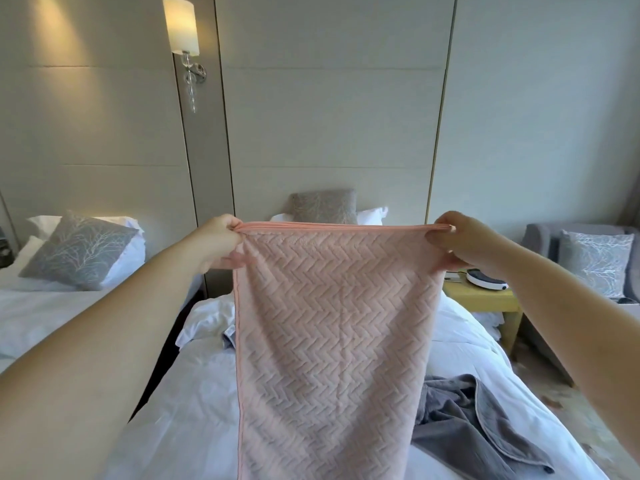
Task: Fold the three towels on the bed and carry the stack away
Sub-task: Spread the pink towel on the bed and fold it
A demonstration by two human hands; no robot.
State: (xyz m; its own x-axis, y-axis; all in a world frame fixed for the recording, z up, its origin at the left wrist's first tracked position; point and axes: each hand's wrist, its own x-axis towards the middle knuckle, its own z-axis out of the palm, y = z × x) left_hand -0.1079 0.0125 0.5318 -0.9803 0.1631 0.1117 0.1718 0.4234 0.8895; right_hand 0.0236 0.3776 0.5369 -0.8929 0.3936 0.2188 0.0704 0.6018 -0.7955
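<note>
My left hand (pixel 221 237) and right hand (pixel 460 242) pinch the pink towel's (pixel 332 334) top corners, hanging it over the bed (pixel 180 393); grey towel (pixel 464 420) lies crumpled beside.

Matt pink towel (pixel 332 323) of plush herringbone-embossed cloth; grey towel (pixel 464 424) soft, crumpled cloth.

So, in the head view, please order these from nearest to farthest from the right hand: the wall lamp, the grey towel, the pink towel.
1. pink towel: the right hand pinches its top corner.
2. grey towel: crumpled on the bed, below that hand.
3. wall lamp: on the far wall, upper left.
</note>
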